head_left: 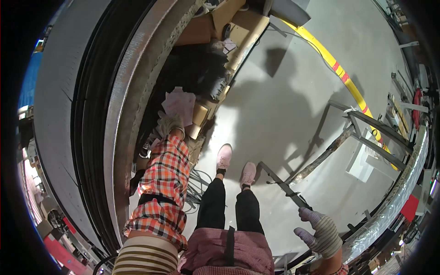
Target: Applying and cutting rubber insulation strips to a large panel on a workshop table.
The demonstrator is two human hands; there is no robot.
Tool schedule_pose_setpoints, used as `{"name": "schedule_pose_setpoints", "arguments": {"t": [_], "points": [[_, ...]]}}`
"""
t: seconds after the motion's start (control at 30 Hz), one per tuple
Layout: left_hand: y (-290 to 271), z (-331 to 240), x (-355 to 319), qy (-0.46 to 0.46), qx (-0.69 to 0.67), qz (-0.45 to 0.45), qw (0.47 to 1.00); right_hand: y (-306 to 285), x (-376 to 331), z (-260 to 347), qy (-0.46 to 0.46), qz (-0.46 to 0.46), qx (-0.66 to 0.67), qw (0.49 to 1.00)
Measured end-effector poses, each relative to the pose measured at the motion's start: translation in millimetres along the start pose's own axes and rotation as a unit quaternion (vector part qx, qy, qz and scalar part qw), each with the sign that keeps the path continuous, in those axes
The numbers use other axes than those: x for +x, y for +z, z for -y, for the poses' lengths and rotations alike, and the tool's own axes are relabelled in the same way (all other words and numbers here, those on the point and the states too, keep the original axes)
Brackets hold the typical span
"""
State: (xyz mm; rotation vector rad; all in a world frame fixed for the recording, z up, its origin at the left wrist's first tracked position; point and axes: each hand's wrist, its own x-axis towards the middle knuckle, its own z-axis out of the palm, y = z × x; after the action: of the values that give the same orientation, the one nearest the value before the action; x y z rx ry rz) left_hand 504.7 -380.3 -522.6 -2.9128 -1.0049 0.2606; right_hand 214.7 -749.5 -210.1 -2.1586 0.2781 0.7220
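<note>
My left hand, in a pale glove, reaches down beside a long heavy metal-edged slab. It touches or lies right against some pale pink sheets of paper; its fingers are too small and unclear to show whether they grip them. The sheets lie over a dark area next to brown cardboard. My right hand, in a striped knit glove with greyish fingers, is at the lower right. Its thumb and fingers are apart, and it holds nothing I can see. A dark flat metal bar ends close to its fingertips.
The thick slab with dark layers runs along my left. Loose cables lie by my left foot. A metal frame stands at the right, near a yellow curved rail with red bands. Plastic-wrapped tubing lines the lower right.
</note>
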Motion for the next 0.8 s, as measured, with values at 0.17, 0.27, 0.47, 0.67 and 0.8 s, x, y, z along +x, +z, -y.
{"name": "schedule_pose_setpoints", "arguments": {"t": [0.17, 0.27, 0.47, 0.67, 0.8], "points": [[1, 11, 7, 0.068, -0.018, 0.037, 0.997, 0, 0, 4, 0.008, -0.003, 0.011, 1.0], [3, 23, 13, 0.091, -0.16, 0.084, 0.979, 2, -4, 3, -0.003, -0.009, -0.012, 1.0], [-66, 41, -76, 0.337, 0.018, 0.256, 0.906, 9, -12, 8, -0.006, -0.015, 0.021, 1.0], [-193, 90, -287, 0.142, -0.605, 0.507, 0.597, 68, -4, 43, -0.04, -0.046, 0.385, 0.921], [-267, 121, -334, 0.108, -0.558, 0.487, 0.664, 96, -23, 64, -0.018, -0.048, 0.48, 0.876]]}}
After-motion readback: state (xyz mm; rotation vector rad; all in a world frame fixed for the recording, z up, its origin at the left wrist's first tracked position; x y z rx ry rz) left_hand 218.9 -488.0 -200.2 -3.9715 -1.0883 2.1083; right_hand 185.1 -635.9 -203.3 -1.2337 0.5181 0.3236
